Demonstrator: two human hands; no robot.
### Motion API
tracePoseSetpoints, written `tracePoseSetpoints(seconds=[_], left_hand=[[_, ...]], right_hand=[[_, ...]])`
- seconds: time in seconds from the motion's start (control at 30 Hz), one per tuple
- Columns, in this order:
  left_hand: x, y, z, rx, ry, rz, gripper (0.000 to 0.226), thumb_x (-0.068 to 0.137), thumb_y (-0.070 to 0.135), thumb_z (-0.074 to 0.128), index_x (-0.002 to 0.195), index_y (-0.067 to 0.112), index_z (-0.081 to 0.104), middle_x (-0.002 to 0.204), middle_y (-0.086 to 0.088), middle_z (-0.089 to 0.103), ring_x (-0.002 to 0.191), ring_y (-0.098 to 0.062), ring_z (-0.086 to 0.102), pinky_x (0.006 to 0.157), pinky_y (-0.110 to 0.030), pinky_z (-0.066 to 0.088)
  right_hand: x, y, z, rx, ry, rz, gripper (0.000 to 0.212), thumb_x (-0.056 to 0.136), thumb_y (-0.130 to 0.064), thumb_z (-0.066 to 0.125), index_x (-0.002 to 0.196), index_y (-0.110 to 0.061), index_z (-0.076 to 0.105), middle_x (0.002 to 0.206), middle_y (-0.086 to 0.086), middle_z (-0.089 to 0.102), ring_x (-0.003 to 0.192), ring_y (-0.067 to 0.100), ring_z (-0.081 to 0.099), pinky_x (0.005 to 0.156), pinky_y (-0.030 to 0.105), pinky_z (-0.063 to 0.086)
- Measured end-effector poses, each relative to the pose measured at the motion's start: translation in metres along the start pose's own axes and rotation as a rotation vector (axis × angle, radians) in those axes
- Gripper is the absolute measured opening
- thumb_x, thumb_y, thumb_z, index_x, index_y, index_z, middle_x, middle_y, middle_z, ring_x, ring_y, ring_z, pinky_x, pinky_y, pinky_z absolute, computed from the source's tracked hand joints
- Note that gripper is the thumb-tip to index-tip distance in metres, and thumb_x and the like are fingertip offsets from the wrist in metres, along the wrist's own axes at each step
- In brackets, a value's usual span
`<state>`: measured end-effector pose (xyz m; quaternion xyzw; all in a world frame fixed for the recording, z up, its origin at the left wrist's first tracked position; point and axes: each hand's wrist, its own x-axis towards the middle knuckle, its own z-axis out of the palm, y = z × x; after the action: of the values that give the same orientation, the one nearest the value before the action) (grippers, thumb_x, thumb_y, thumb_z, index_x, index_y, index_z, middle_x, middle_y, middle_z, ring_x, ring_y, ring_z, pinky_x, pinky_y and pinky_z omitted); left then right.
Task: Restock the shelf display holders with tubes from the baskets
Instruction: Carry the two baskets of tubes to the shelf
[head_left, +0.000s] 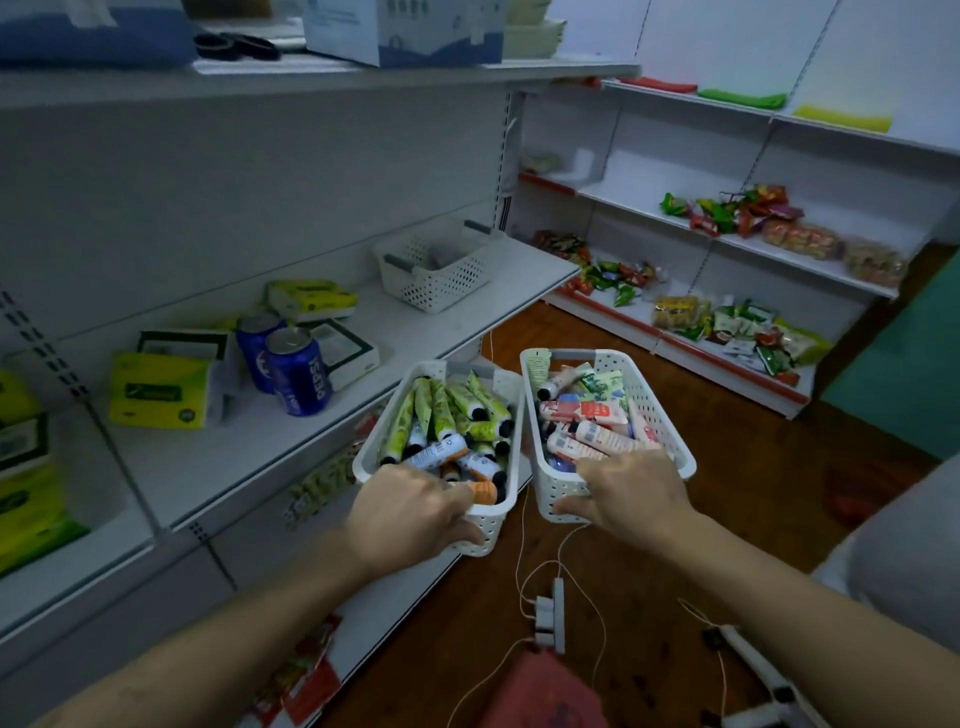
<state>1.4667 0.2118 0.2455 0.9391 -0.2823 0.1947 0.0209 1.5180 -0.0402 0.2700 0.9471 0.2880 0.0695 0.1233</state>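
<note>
Left hand (410, 506) grips the near end of the left basket (485, 530), fingers curled over the rim and thumb on the outer wall. Right hand (631, 491) has the same grip on the right basket (655, 410). The baskets sit side by side, the right one at 3 o'clock of the left. Green tubes (441, 410) lie at 12 o'clock of my left fingers, and pink tubes (587, 436) touch my right fingertips. Can't tell if the left basket rests on the shelf (441, 332) edge. A third basket (441, 265) sits on the shelf at 12 o'clock.
</note>
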Motion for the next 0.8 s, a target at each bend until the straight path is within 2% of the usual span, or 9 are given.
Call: tracePoseSetpoints(seconds=[0.1, 0.2, 0.27, 0.37, 0.43, 0.53, 0.67, 0.77, 0.8], left_hand=[[0.005, 0.001, 0.012, 0.024, -0.029, -0.021, 0.052, 0.061, 0.063, 0.078, 0.053, 0.023, 0.047, 0.038, 0.009, 0.041, 0.03, -0.006, 0.037, 0.041, -0.015, 0.017], [0.013, 0.007, 0.023, 0.05, -0.034, -0.056, 0.051, 0.063, 0.064, 0.076, 0.054, 0.024, 0.047, 0.038, 0.008, 0.04, 0.03, -0.006, 0.036, 0.041, -0.016, 0.015], [0.022, 0.017, 0.028, 0.038, -0.034, -0.088, 0.05, 0.058, 0.061, 0.081, 0.054, 0.024, 0.048, 0.037, 0.007, 0.039, 0.029, -0.007, 0.035, 0.041, -0.016, 0.014], [0.034, 0.035, 0.04, 0.003, -0.048, -0.165, 0.047, 0.053, 0.054, 0.086, 0.061, 0.024, 0.051, 0.035, 0.007, 0.036, 0.028, -0.008, 0.03, 0.041, -0.014, 0.015], [0.038, 0.047, 0.053, 0.039, -0.1, -0.247, 0.045, 0.059, 0.058, 0.082, 0.057, 0.025, 0.052, 0.035, 0.008, 0.037, 0.031, -0.005, 0.026, 0.036, -0.015, 0.018], [0.037, 0.062, 0.07, 0.072, -0.146, -0.384, 0.047, 0.066, 0.063, 0.076, 0.052, 0.024, 0.052, 0.037, 0.008, 0.039, 0.03, -0.004, 0.032, 0.032, -0.018, 0.025], [0.029, 0.076, 0.078, 0.086, -0.12, -0.496, 0.047, 0.059, 0.06, 0.081, 0.053, 0.023, 0.052, 0.036, 0.008, 0.038, 0.029, -0.006, 0.034, 0.035, -0.015, 0.02], [0.011, 0.071, 0.085, 0.113, -0.123, -0.551, 0.051, 0.055, 0.061, 0.082, 0.049, 0.023, 0.049, 0.035, 0.009, 0.038, 0.028, -0.005, 0.035, 0.037, -0.014, 0.017], [0.003, 0.067, 0.09, 0.112, -0.123, -0.554, 0.05, 0.056, 0.061, 0.082, 0.049, 0.023, 0.049, 0.035, 0.01, 0.038, 0.028, -0.004, 0.036, 0.036, -0.014, 0.017]], right_hand=[[0.008, 0.014, 0.009, -0.014, -0.008, -0.025, 0.062, 0.082, -0.076, 0.036, 0.101, -0.022, 0.061, 0.088, -0.004, 0.068, 0.077, 0.013, 0.062, 0.065, 0.024, 0.04], [0.019, 0.028, 0.024, 0.018, 0.008, -0.067, 0.061, 0.082, -0.076, 0.036, 0.095, -0.021, 0.06, 0.084, -0.004, 0.067, 0.069, 0.011, 0.056, 0.064, 0.024, 0.04], [0.026, 0.04, 0.039, 0.044, 0.056, -0.114, 0.058, 0.079, -0.076, 0.044, 0.084, -0.02, 0.061, 0.072, -0.005, 0.065, 0.058, 0.011, 0.052, 0.059, 0.023, 0.036], [0.04, 0.058, 0.064, 0.032, 0.131, -0.19, 0.057, 0.057, -0.076, 0.069, 0.053, -0.02, 0.058, 0.039, -0.01, 0.05, 0.031, 0.007, 0.044, 0.044, 0.016, 0.025], [0.049, 0.069, 0.08, 0.087, 0.164, -0.235, 0.057, 0.05, -0.075, 0.073, 0.046, -0.021, 0.054, 0.033, -0.01, 0.043, 0.025, 0.006, 0.039, 0.04, 0.014, 0.021], [0.062, 0.08, 0.096, 0.126, 0.191, -0.372, 0.056, 0.051, -0.073, 0.075, 0.046, -0.021, 0.055, 0.033, -0.009, 0.044, 0.026, 0.007, 0.04, 0.038, 0.016, 0.025], [0.082, 0.077, 0.111, 0.131, 0.176, -0.488, 0.055, 0.051, -0.072, 0.076, 0.046, -0.021, 0.057, 0.034, -0.009, 0.045, 0.026, 0.007, 0.041, 0.04, 0.015, 0.022], [0.093, 0.055, 0.117, 0.097, 0.144, -0.613, 0.051, 0.076, -0.072, 0.056, 0.077, -0.022, 0.062, 0.063, -0.004, 0.065, 0.057, 0.013, 0.063, 0.049, 0.024, 0.033], [0.095, 0.046, 0.123, 0.098, 0.081, -0.613, 0.049, 0.079, -0.072, 0.052, 0.082, -0.024, 0.061, 0.07, -0.005, 0.066, 0.064, 0.014, 0.065, 0.051, 0.025, 0.035]])
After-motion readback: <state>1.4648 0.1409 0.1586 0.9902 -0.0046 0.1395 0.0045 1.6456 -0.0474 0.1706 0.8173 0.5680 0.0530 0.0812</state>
